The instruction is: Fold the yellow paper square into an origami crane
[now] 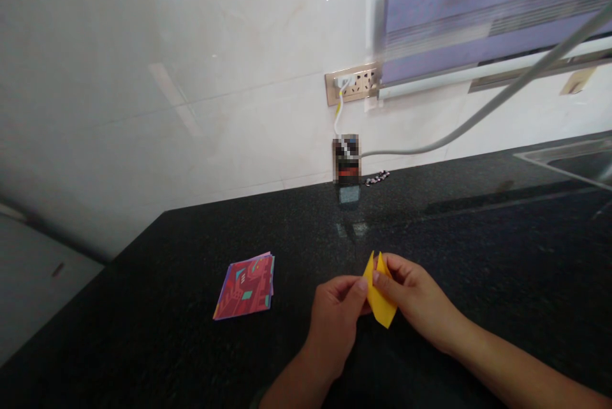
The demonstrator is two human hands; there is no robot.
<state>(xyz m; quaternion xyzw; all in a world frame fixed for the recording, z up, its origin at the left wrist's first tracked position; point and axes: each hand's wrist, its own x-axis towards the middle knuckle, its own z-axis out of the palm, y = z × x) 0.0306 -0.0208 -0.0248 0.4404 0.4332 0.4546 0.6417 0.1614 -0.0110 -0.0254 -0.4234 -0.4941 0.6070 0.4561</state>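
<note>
A folded piece of yellow paper (381, 307) is held above the dark countertop, with two pointed tips at its top and a blunt lower end. My left hand (336, 320) pinches its left edge between thumb and fingers. On the other side, my right hand (415, 291) grips the upper right part, its thumb pressed on the front and its fingers behind. The fingertips behind the paper are partly hidden. To the left lies a small stack of colourful printed sheets (246, 288), mostly red on top, flat on the counter.
The black speckled countertop (157, 281) meets a pale tiled wall. Against the wall stands a pixelated device (347, 160), cabled to a socket (354, 85). A beaded string (377, 178) lies beside it. A sink edge (564, 167) shows at right, below a grey hose (507, 90).
</note>
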